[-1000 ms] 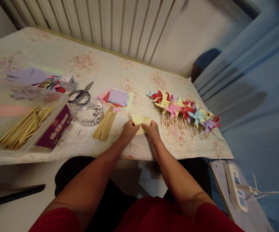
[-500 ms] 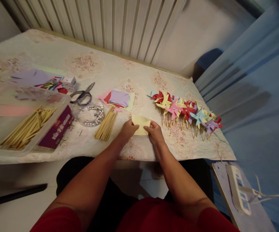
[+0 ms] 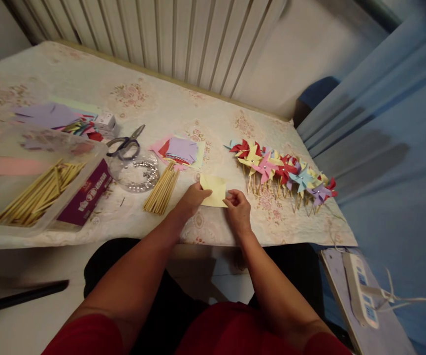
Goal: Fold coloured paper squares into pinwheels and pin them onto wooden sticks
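Fingers of the left hand [image 3: 191,198] pinch the left edge of a pale yellow folded paper square [image 3: 214,191]; the right hand [image 3: 238,207] nips its lower right corner, fingertips closed, paper lying on the floral tablecloth [image 3: 153,106] beside loose wooden sticks [image 3: 161,190]

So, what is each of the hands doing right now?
Left hand: closed on the yellow paper.
Right hand: pinching the same paper's right corner.
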Demonstrator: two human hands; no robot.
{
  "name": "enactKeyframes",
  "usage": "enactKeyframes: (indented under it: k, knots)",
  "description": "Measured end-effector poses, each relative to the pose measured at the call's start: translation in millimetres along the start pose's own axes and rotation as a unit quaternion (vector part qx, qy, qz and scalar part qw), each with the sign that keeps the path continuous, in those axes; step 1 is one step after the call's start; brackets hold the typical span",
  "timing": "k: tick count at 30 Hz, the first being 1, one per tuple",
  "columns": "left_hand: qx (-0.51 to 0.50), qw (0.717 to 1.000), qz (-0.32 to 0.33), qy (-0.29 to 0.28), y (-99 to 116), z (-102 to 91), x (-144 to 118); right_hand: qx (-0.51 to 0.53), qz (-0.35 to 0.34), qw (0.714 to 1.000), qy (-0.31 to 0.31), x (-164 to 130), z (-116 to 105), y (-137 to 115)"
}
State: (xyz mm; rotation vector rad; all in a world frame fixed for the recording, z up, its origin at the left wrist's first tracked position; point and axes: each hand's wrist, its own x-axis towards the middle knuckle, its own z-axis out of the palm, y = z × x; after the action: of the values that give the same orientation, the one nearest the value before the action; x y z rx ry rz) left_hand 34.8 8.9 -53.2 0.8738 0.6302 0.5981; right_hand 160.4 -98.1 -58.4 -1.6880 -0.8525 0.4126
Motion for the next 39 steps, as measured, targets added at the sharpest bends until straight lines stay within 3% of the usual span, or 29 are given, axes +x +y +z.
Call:
enactKeyframes:
  k: [4, 8, 14, 20, 26, 39]
  knots:
    - [0.000, 1.000, 0.001, 0.002, 0, 0.5, 0, -0.078, -0.098, 0.990, -0.066, -7, -8, -13]
    - [-0.007, 1.000, 0.013, -0.007, 1, 1.3, 0, -0.085, -0.108, 0.985, -0.107, -10, -11, -25]
    - [0.019, 1.000, 0.018, -0.004, 5, 2.5, -2, -0.076, -0.059, 0.987, -0.130, -7, -10, -27]
    - [0.031, 0.998, 0.042, -0.038, 4, 2.5, -4, -0.026, 0.020, 0.986, -0.164, -6, -5, -33]
    - [0.040, 0.996, 0.068, -0.051, 2, 0.2, -1, 0.010, 0.040, 0.982, -0.184, -5, -3, -35]
    - [0.052, 0.997, 0.030, -0.040, 5, 3.6, -4, 0.026, 0.120, 0.985, -0.123, -2, 9, -41]
